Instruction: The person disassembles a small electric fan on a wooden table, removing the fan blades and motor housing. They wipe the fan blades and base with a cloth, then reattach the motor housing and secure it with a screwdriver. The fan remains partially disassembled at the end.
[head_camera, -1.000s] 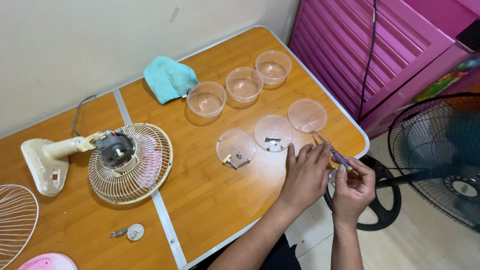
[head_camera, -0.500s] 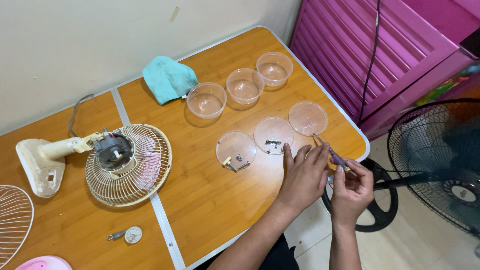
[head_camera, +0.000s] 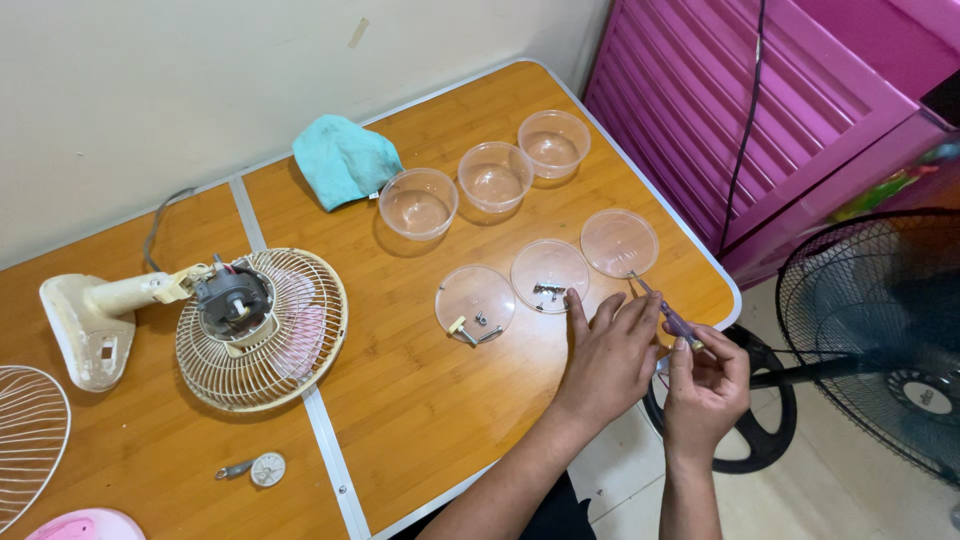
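Right hand (head_camera: 706, 380) pinches purple screwdriver (head_camera: 668, 315), tip angled toward the clear lid (head_camera: 549, 272) holding screws; left hand (head_camera: 610, 350) rests open-fingered beside it, holding nothing.

We see a table (head_camera: 420, 400) of warm wood-grain laminate, smooth with a low sheen, edged in pale metal-look trim. The bowls (head_camera: 418, 203) and lids (head_camera: 475, 300) are clear, glossy plastic — small metal screws (head_camera: 549, 290) glint on one lid. The fan (head_camera: 262, 315) has a cream wire grille, a matt plastic base and a bare grey metal motor. The cloth (head_camera: 343, 160) is soft, matt teal fabric. We note the screwdriver (head_camera: 670, 318) in the right hand (head_camera: 705, 385) — translucent purple plastic handle, thin metal shaft.
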